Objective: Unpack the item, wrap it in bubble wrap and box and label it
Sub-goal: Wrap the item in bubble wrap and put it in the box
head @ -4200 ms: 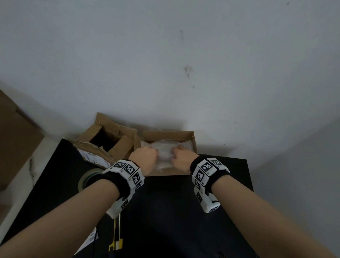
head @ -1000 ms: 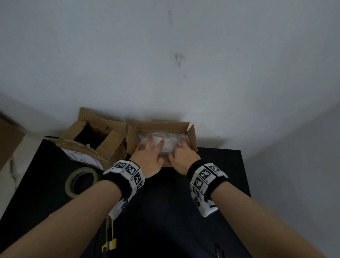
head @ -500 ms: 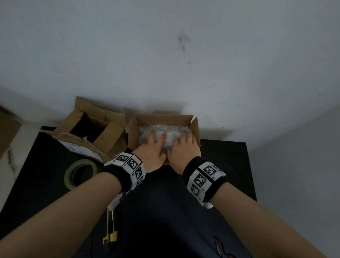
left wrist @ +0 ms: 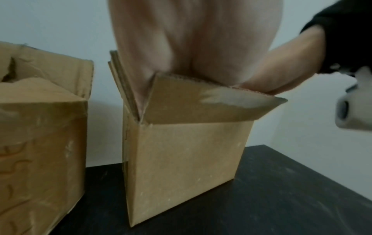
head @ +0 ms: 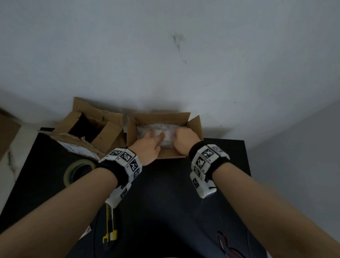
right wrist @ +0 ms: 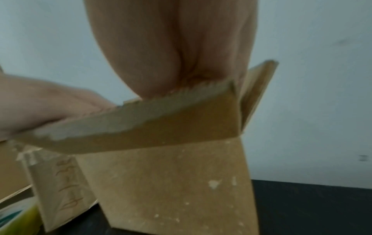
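A small open cardboard box (head: 161, 116) (left wrist: 181, 159) (right wrist: 171, 182) stands at the back of the black table (head: 167, 196), against the wall. Inside it lies the bubble-wrapped item (head: 167, 138). My left hand (head: 154, 136) (left wrist: 191, 39) reaches over the near flap, with its straight fingers pressing on the wrap. My right hand (head: 183, 136) (right wrist: 171, 47) dips into the box at the bundle's right end. Its fingertips are hidden below the knuckles. In both wrist views the near flap hides the fingers and the item.
A larger torn cardboard box (head: 88, 129) (left wrist: 40, 127) stands open right beside the small one, on its left. A roll of tape (head: 78, 170) lies in front of it. Near me are a yellow utility knife (head: 110, 227) and red wires (head: 227, 246).
Half a second ago my right fingers lay flat on the wrap; now they point down at its right end. My left hand stays on the bundle, which sits in the box.
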{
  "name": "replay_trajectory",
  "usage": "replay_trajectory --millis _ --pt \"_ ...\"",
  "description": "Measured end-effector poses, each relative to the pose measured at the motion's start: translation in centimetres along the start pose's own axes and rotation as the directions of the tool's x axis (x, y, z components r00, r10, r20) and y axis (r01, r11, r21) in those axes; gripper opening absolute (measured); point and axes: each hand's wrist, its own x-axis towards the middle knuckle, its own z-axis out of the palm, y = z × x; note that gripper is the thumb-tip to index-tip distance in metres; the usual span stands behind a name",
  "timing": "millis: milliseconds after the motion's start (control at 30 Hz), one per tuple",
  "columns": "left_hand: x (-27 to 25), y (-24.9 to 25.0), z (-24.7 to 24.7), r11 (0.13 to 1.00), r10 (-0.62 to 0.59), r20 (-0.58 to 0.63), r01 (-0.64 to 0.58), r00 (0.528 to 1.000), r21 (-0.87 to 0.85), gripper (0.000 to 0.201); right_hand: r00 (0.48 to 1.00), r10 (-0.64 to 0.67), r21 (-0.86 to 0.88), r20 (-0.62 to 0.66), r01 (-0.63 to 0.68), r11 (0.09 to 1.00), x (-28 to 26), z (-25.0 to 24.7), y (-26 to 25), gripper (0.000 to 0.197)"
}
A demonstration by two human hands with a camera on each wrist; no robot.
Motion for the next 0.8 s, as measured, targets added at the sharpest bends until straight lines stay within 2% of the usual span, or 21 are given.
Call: replay_trajectory --millis 100,167,267,400,500,600,667,733,800 --pt "-0.1 -0.3 0.0 0.996 0.002 -0.057 -0.008 0.998 -0.094 0.048 0.992 -0.055 0.036 -0.111 0.059 0.998 0.4 1.7 -0.7 0.039" --pt "0.1 -0.5 0.3 0.992 -0.002 -0.079 -0.008 0.997 -0.13 0.049 0.988 -0.11 0.041 -0.109 0.115 0.993 0.7 2.7 -0.5 0.045" --pt "0.3 -0.2 1.0 0.995 -0.029 -0.095 0.019 0.995 -0.102 0.058 0.988 -0.146 0.011 -0.051 0.147 0.989 1.3 3.4 0.3 0.051" --pt "1.0 -0.5 2.1 0.995 -0.096 -0.016 0.097 0.995 0.029 0.07 0.992 -0.064 -0.063 0.113 0.071 0.995 1.7 4.1 0.6 0.059" --pt "1.6 -1.0 2.7 0.992 -0.074 0.02 0.071 0.997 0.106 0.062 0.99 -0.039 -0.103 0.132 0.053 0.993 1.7 3.8 0.5 0.062" --pt "1.6 -0.9 3.3 0.992 -0.083 0.003 0.082 0.997 0.099 0.059 0.989 -0.062 -0.101 0.134 0.075 0.992 1.5 3.4 0.6 0.061" --pt "1.6 -1.1 4.0 0.99 -0.081 -0.027 0.084 0.996 0.11 0.059 0.99 -0.098 -0.037 0.104 0.102 0.994 1.0 3.2 0.7 0.06" --pt "1.4 -1.3 4.3 0.99 -0.057 -0.04 0.062 0.998 0.129 0.062 0.985 -0.171 0.019 0.022 0.171 0.985 -0.2 3.1 0.8 0.058" --pt "0.8 -1.1 4.1 0.992 -0.049 -0.079 0.057 0.996 0.109 0.062 0.965 -0.257 0.002 -0.046 0.257 0.966 -1.5 3.1 1.2 0.056"
